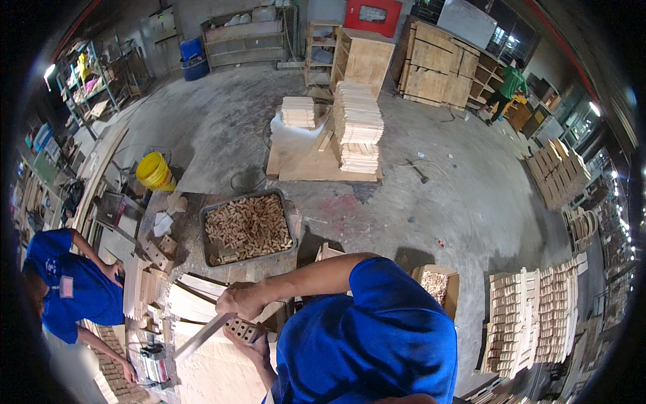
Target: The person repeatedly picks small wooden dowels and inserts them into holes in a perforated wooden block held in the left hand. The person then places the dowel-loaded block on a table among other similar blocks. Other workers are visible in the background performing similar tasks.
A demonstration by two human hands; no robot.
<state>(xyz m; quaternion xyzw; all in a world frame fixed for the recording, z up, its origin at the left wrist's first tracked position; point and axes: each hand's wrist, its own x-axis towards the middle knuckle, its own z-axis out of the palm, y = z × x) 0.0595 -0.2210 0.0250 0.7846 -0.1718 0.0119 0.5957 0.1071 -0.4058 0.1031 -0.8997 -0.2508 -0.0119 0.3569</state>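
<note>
My right hand [242, 301] reaches in from the right and is closed at the end of a long flat pale strip [204, 339]; whether it is metal or wood I cannot tell. The strip slants down and left over the work table. Just below, my left hand [258, 351] is wrapped round a small wooden block with several dark holes [241, 329]. The block sits close under my right hand, next to the strip's near end. Beneath both hands lies a pale wooden board [212, 374]. Part of my left hand's fingers is hidden by the block.
A grey tray of short wooden dowels [294, 232] stands beyond my right forearm. At the left, a co-worker in blue [94, 286] stands by a small machine [153, 363]. Behind are a yellow bucket [155, 172] and stacked boards [359, 121]; more slats [531, 323] lie right.
</note>
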